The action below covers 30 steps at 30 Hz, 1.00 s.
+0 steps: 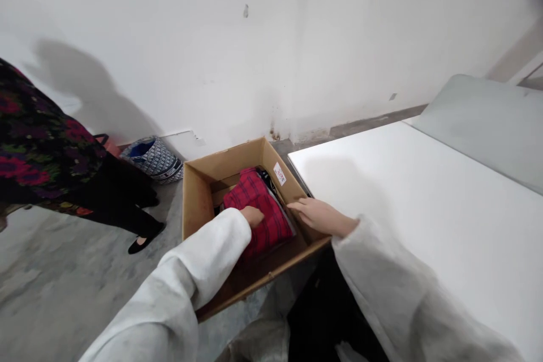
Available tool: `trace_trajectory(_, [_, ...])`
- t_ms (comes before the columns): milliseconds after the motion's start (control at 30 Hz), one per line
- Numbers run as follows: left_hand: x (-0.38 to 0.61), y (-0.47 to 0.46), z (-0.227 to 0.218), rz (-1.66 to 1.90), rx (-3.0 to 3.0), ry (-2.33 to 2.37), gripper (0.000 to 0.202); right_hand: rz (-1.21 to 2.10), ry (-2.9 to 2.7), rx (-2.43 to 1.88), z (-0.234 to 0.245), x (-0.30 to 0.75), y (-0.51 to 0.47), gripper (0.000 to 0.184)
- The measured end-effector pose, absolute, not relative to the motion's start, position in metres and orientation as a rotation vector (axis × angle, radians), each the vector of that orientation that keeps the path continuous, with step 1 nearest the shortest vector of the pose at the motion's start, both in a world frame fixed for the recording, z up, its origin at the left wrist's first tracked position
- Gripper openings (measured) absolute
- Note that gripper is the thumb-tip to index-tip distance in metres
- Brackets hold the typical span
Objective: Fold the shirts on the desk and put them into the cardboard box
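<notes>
A folded red plaid cloth [241, 192] lies inside an open cardboard box [197, 198]. My left hand [253, 216] reaches into the box and is closed on the middle of that cloth, its fingertips mostly hidden. Dark patterned fabric [268, 182] shows along the cloth's right side. At the box's right wall is my right hand [316, 215], fingers stretched out toward the cloth and holding nothing. A white label [279, 173] with red marks sticks to the inside of that wall.
A white table [407, 192] stands right beside the box. To the left is another person [63, 153] in flowered clothes and black trousers. A patterned blue and white bag [159, 161] rests by the white wall [190, 39].
</notes>
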<state>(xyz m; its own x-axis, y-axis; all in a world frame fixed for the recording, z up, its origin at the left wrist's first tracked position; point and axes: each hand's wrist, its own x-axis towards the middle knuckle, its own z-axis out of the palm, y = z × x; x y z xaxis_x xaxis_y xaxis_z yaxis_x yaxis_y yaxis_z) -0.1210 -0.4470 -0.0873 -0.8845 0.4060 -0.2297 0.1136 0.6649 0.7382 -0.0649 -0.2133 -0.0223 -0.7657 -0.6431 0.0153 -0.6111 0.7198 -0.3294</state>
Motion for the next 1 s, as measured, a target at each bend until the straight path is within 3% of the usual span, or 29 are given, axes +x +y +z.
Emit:
trace_trajectory(100, [-0.118,-0.404,-0.066,0.785,0.686,2.545,0.011,-0.656,2.978,-0.974,-0.024,-0.013,-0.159,0.042])
trace_trajectory(267, [-0.093,-0.346,-0.010,0.536,1.209,2.551,0.023,-0.779,3.374,-0.586,-0.057,0.091,-0.061,0.046])
trace_trajectory(433, [-0.068,-0.273,0.022,0.367,1.902,2.127,0.018,-0.867,3.595,-0.128,-0.082,0.175,-0.008,0.044])
trace_trajectory(733, [0.034,-0.106,0.007,0.307,2.351,1.495,0.022,-0.641,3.514,0.742,-0.054,0.242,-0.016,0.037])
trace_trajectory(1000, [0.165,-0.038,-0.021,0.435,2.432,1.017,0.021,-0.445,3.409,1.406,-0.061,0.368,-0.022,0.038])
